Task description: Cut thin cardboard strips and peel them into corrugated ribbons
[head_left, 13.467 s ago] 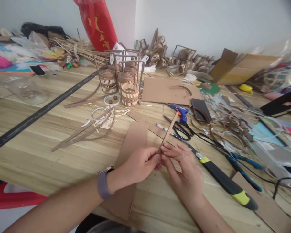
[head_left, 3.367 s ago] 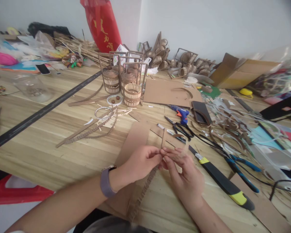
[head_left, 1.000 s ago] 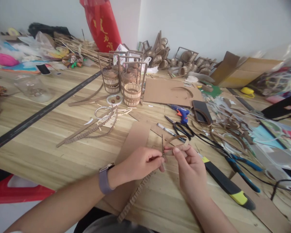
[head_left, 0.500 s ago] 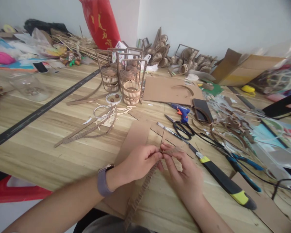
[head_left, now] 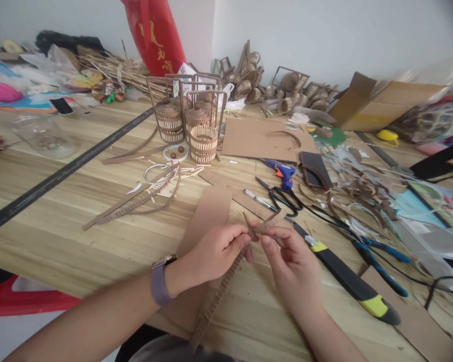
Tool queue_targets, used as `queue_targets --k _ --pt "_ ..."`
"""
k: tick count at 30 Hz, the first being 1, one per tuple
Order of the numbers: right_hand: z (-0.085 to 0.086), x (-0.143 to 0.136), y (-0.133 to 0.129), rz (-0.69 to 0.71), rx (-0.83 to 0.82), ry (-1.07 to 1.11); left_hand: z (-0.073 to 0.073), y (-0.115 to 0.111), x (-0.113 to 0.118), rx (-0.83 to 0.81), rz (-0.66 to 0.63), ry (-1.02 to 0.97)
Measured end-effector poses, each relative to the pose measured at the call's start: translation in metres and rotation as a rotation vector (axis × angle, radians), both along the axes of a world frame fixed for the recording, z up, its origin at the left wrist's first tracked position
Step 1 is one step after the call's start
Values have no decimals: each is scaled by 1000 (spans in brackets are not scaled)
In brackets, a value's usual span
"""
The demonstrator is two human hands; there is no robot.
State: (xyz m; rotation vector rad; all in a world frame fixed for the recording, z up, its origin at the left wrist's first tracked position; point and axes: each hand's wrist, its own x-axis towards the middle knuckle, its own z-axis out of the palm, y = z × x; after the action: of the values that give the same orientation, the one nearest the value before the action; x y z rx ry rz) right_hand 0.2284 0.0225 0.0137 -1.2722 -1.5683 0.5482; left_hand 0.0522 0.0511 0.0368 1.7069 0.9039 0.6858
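Both hands up at lower centre of frame, fingertips almost meeting. Left hand (head_left: 221, 254): thumb and fingers pinched on a ribbed brown strip (head_left: 219, 299). That strip hangs from the grip down toward bottom centre, ridges across it. Right hand (head_left: 292, 266): thumb and fingertips pinched on a thin brown band (head_left: 271, 219) that sticks out up and to the right. Can't tell whether band and strip are joined; fingers cover the spot. Watch (head_left: 161, 284) on the left wrist.

Under the left hand: long cardboard piece (head_left: 206, 213), flat on the wooden table (head_left: 109, 256). Right of the hands: black-and-yellow utility knife (head_left: 347, 274), running diagonally toward lower right. Blue-handled pliers (head_left: 381, 256) just beyond it. Above the right hand, mid-frame: pen (head_left: 258, 199), black scissors (head_left: 287, 200), blue glue gun (head_left: 283, 172), then a dark phone (head_left: 313, 168) with a curved strip lying over it.

Left of centre: loose sticks (head_left: 168, 187) mixed with more ribbed strip. Above those, a lidless slatted basket (head_left: 204, 146) stands upright in front of lidded ones with tall handles (head_left: 169, 123). Red bag (head_left: 154, 37) at top, left of centre. Cardboard box (head_left: 385, 103) upper right.
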Motion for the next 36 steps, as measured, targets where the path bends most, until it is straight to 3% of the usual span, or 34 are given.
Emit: queue_targets --k 4,9,21,24,28,36 --pt "3 -1 2 -34 26 -147 0 0 0 1 20 -14" --pt "10 -1 4 3 24 -177 2 -2 0 128 1 30" --pt "12 5 9 159 -127 166 2 -1 -1 294 -12 48" --pt "12 5 9 165 -100 134 2 -1 0 206 -2 33" --pt "11 1 6 113 61 -76 2 -1 0 6 5 -8" --pt "4 -3 1 24 107 -181 4 -3 2 -50 37 33"
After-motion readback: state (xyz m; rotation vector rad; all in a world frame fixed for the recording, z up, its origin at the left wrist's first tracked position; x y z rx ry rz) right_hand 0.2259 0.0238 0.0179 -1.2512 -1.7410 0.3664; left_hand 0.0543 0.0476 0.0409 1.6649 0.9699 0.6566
